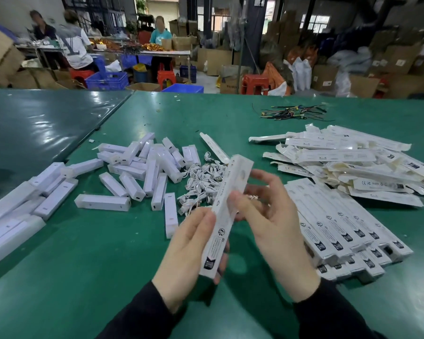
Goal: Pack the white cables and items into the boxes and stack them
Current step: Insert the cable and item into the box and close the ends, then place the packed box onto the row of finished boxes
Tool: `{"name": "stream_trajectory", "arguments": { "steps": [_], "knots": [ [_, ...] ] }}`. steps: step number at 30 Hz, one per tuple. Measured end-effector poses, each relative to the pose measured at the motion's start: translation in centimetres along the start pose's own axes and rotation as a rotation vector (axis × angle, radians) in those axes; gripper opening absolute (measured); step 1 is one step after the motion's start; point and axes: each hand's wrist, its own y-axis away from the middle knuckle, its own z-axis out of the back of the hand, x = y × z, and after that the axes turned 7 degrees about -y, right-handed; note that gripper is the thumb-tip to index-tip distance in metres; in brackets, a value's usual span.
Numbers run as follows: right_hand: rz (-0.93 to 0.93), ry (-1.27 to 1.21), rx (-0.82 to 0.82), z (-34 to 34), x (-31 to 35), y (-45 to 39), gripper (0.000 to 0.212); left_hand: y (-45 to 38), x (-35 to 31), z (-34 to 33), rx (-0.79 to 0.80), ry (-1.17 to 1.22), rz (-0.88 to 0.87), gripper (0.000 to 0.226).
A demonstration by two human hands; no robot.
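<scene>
While the green table (123, 265) carries so many loose piles, the likeliest trouble is a mix-up or a spill. The stack of packed boxes (348, 231) on the right lies in overlapping rows near the table's front edge, and a carelessly added box could push the lower ones askew. Beyond it, the heap of flat unfolded boxes (348, 162) is untidy and could slide into the stack. On the left, the white items (142, 167) lie scattered, and the tangle of white cables (201, 184) just beside them could snag, so that more than one comes up at a pull.

The long box (224, 216) is held up over the table, tilted, its far end pointing away. If it is not properly closed, its contents could slip out; I cannot tell whether the far flap is shut.

The left hand (194, 250) grips the box's lower half, fingers curled behind it and thumb on the near side. The right hand (272, 223) touches its right edge at mid-length, thumb against it, its other fingers loosely spread and holding nothing I can make out.
</scene>
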Motion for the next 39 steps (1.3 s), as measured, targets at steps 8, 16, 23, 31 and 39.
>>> {"name": "stream_trajectory", "arguments": {
  "steps": [8,16,23,31,39],
  "knots": [
    [0.031,0.226,-0.016,2.1,1.9,1.6,0.034,0.6,1.6,-0.9,0.176,-0.336,-0.227,0.034],
    [0.017,1.175,-0.297,16.4,6.8,-3.9,0.048,0.0,0.2,0.8,-0.248,-0.293,-0.228,0.015],
    [-0.356,1.420,0.129,18.9,2.9,-5.3,0.024,-0.9,-0.1,2.3,-0.473,-0.160,-0.208,0.019],
    [-0.073,1.449,0.149,14.6,3.9,-12.7,0.036,-1.2,0.0,2.7,-0.529,-0.119,-0.210,0.031],
    [-0.561,1.773,0.245,18.8,0.4,-17.0,0.046,-0.9,-0.3,2.7,-0.478,-0.110,-0.169,0.032]
  ]
}}
